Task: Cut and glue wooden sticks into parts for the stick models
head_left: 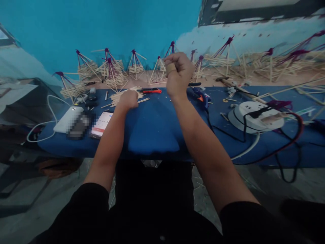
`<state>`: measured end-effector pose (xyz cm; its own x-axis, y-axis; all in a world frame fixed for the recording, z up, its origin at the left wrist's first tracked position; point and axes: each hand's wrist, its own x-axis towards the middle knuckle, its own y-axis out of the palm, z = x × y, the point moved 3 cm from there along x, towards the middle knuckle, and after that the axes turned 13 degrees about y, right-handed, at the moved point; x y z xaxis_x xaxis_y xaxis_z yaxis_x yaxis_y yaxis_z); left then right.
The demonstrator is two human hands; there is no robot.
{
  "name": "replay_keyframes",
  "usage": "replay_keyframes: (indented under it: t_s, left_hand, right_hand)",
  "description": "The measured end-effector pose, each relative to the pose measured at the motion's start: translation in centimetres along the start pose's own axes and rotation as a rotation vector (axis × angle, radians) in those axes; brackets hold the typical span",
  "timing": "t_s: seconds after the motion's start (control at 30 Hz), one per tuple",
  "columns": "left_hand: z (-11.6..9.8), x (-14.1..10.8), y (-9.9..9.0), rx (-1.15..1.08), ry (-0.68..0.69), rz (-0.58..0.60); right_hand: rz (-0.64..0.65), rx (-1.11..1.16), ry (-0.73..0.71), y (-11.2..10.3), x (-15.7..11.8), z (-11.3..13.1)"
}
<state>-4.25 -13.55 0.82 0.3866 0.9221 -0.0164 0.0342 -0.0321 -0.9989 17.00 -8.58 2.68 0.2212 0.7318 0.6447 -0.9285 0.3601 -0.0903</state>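
Many sticks (116, 98) lie under our left hand (129, 99), apparently steadied there, finger grip hidden from us; our right hand (179, 71) is raised, fingers together.

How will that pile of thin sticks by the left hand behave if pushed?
The sticks look light and fairly stiff, being slender and straight. Pushed, the pile would probably fan out rather than slide as one, since they lie at differing angles with no visible tie. Their thinness suggests they might snap if bent hard.
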Motion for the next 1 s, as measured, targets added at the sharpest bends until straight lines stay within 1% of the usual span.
replay_keyframes:
  t_s: [0.07,0.13,0.2,0.27,0.37,0.4,0.47,0.53,0.6,0.67,0.73,0.8,0.87,0.93,1.0]
  left_hand:
    - [0.0,0.1,0.1,0.025,0.005,0.005]
    - [-0.1,0.2,0.1,0.045,0.002,0.012]
    - [-0.2,0.3,0.1,0.072,-0.002,0.011]
    - [-0.2,0.3,0.0,0.098,-0.015,0.005]
    - [-0.2,0.1,0.0,0.107,-0.022,0.005]
    - [-0.2,0.1,0.0,0.104,-0.015,0.004]
    - [-0.2,-0.1,0.0,0.098,0.007,0.013]
    - [-0.3,-0.2,0.1,0.106,0.020,0.037]
    - [-0.5,-0.3,0.1,0.124,0.018,0.065]
    - [-0.7,-0.2,0.1,0.136,0.013,0.079]
    - [-0.8,-0.1,0.1,0.132,0.005,0.085]
    - [-0.8,0.0,0.2,0.124,-0.001,0.092]
    - [-0.8,0.1,0.2,0.115,0.002,0.091]
    - [-0.8,0.0,0.2,0.106,0.008,0.079]
    - [-0.9,-0.1,0.1,0.096,0.013,0.067]
  right_hand:
    - [0.039,-0.036,0.038,0.8,-0.9,-0.2]
    - [0.101,-0.096,0.103,1.3,-2.6,-0.8]
    - [0.221,-0.209,0.150,1.8,-4.5,-1.4]
    - [0.383,-0.365,0.163,2.3,-6.0,-1.8]
    - [0.601,-0.559,0.165,3.1,-7.1,-2.0]
    - [0.648,-0.594,0.172,3.3,-7.3,-2.1]
    - [0.690,-0.622,0.191,3.5,-7.4,-2.2]
    - [0.672,-0.635,0.213,3.5,-7.3,-2.4]
    - [0.599,-0.646,0.244,3.1,-7.1,-2.6]
    - [0.461,-0.633,0.268,2.4,-6.3,-2.6]
    - [0.281,-0.594,0.271,1.5,-4.7,-2.4]
    - [0.111,-0.565,0.276,0.8,-2.4,-2.3]
    - [0.000,-0.573,0.328,0.4,0.4,-2.4]
    - [-0.021,-0.610,0.371,0.4,3.1,-3.0]
    - [0.052,-0.625,0.360,1.1,5.6,-3.9]
